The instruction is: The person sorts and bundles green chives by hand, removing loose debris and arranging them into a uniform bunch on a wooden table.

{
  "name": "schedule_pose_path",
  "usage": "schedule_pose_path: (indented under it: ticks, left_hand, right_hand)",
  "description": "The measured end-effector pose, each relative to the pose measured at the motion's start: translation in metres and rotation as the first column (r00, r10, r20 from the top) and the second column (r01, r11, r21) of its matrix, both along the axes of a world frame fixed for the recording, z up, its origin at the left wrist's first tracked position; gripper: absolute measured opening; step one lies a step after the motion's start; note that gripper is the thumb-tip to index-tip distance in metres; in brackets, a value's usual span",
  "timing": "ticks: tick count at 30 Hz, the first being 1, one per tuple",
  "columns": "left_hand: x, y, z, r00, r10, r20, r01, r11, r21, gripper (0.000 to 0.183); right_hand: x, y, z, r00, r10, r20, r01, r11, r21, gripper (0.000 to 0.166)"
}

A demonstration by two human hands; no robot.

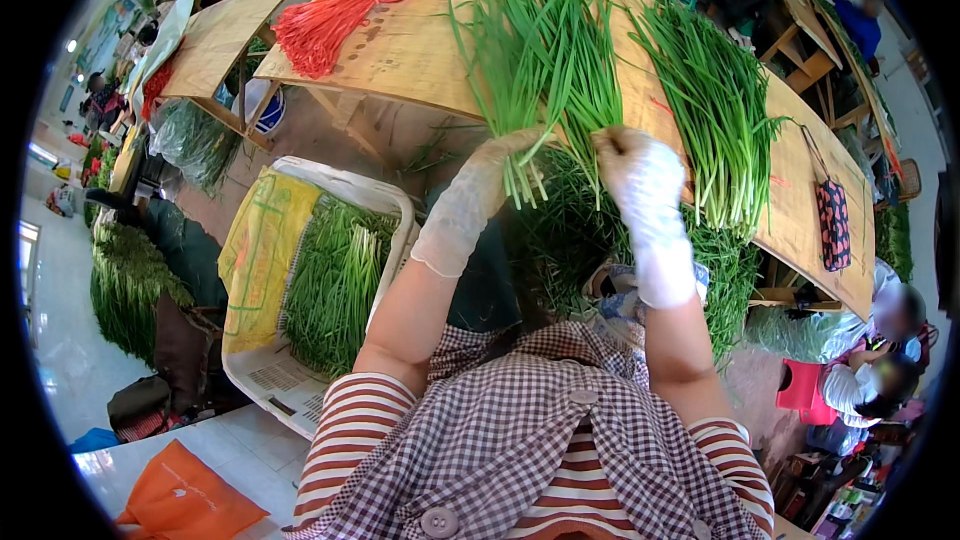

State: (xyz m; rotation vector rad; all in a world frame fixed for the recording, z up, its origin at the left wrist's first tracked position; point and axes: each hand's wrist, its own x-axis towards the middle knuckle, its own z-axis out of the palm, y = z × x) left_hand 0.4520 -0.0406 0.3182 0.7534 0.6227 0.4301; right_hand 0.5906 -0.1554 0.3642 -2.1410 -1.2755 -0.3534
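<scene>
My left hand [499, 169], in a thin whitish glove, is closed around a small bunch of green leafy stalks [501, 82], pale ends pointing down towards me. Beside it my right hand [626, 157], gloved too, has its fingers bent at the pale ends of more stalks [574, 52] lying on the wooden table; whether it grips any, I cannot tell. A larger pile of the same stalks [712, 112] rests on the table to the right. A bundle of red plastic ties [337, 22], cinched near its middle, lies at the table's left end.
A white plastic crate [409, 221] with stalks and a yellow woven sack [266, 262] stands at my left. Loose greens [562, 225] lie below the table edge. A patterned pouch [832, 225] is on the table's right end. Other people sit at both sides.
</scene>
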Motion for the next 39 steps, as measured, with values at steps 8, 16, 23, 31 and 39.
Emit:
schedule_pose_path:
  ticks: [8,16,23,31,39]
  left_hand:
    - [0.007,-0.005,0.002,0.981,0.090,-0.169,-0.062,0.984,0.165,0.033]
    - [0.010,-0.018,0.007,0.993,0.054,-0.100,-0.042,0.992,0.115,0.032]
    - [0.004,-0.015,-0.006,0.990,0.132,-0.045,-0.112,0.947,0.300,0.033]
    - [-0.006,-0.019,-0.012,0.950,-0.201,0.238,0.226,0.971,-0.080,0.027]
    - [0.004,-0.032,-0.008,0.906,-0.146,0.397,0.166,0.986,-0.016,0.022]
  right_hand:
    - [-0.016,-0.107,-0.027,0.931,0.175,-0.319,-0.358,0.598,-0.717,0.016]
    - [-0.035,-0.015,-0.038,0.495,0.115,-0.861,-0.065,0.993,0.096,0.026]
    - [-0.047,-0.018,-0.043,0.890,0.071,-0.451,-0.080,0.997,-0.001,0.017]
    - [-0.037,-0.034,-0.075,-0.760,0.431,-0.487,0.186,0.861,0.473,0.026]
    - [-0.033,-0.057,-0.065,-0.811,0.561,-0.163,0.529,0.824,0.201,0.023]
